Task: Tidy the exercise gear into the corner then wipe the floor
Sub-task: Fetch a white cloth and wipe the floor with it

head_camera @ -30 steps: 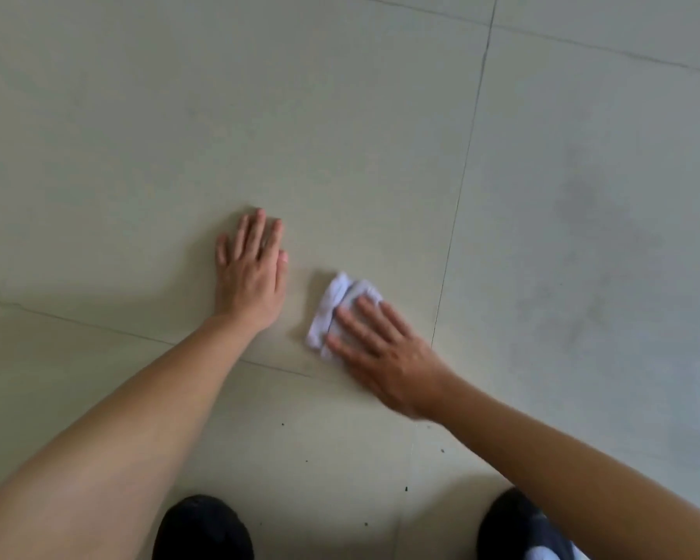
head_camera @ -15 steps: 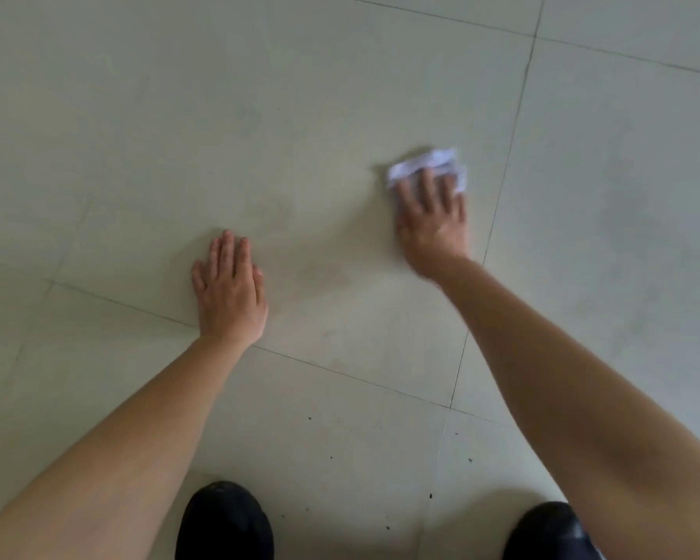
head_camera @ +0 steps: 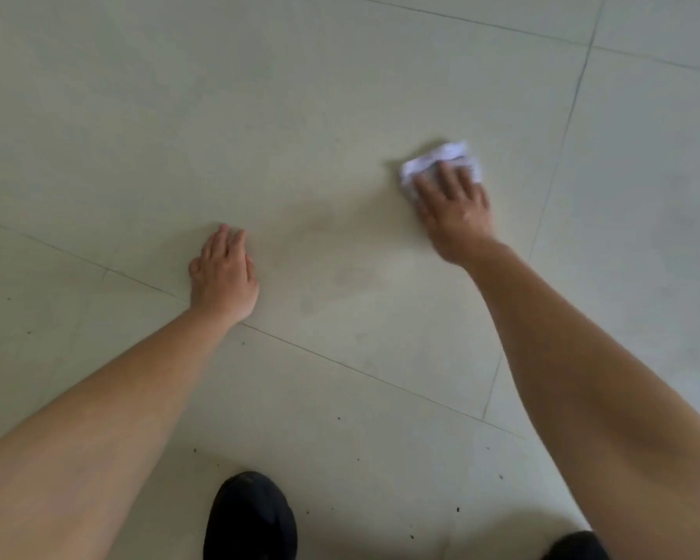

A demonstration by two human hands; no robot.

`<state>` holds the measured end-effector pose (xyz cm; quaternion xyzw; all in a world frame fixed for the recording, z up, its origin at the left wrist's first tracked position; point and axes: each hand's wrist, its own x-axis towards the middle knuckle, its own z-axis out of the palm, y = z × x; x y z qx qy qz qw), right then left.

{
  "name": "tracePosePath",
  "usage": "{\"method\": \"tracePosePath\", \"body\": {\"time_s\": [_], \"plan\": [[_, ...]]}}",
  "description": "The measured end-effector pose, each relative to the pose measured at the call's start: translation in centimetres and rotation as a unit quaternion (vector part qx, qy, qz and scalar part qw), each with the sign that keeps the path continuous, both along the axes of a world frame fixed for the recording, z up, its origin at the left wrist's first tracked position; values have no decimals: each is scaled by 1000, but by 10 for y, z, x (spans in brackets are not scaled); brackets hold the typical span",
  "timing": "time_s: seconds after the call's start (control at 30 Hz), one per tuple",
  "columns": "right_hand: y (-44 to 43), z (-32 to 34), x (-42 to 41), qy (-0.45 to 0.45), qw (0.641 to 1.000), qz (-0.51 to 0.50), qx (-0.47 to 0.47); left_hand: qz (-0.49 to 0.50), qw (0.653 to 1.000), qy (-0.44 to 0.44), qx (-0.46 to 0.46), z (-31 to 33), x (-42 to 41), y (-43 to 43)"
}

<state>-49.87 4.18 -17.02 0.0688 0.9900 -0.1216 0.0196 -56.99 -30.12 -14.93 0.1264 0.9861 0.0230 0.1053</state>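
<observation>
A crumpled white cloth (head_camera: 445,155) lies on the pale tiled floor (head_camera: 259,115), right of centre. My right hand (head_camera: 453,208) presses flat on it, fingers spread over its near part, so only the cloth's far edge shows. My left hand (head_camera: 223,272) rests palm down on the floor to the left, fingers together, holding nothing. A faint darker smear (head_camera: 340,252) marks the tile between the two hands. No exercise gear is in view.
Dark grout lines (head_camera: 558,155) cross the floor. Small dark specks (head_camera: 340,418) dot the tiles near my feet. My black shoes (head_camera: 251,515) sit at the bottom edge, the right one (head_camera: 574,547) barely showing.
My right hand has swept the cloth from close beside my left hand out and away to the right. My left hand has stayed planted on the floor.
</observation>
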Motion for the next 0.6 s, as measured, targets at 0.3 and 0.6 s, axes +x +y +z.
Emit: {"method": "tracePosePath", "body": {"time_s": [0.3, 0.6], "plan": [[-173, -6, 88, 8, 946, 323, -18, -110, 992, -12, -59, 24, -56, -23], [-105, -2, -36, 29, 993, 114, 3, -39, 997, -46, -55, 45, -137, -43]]}}
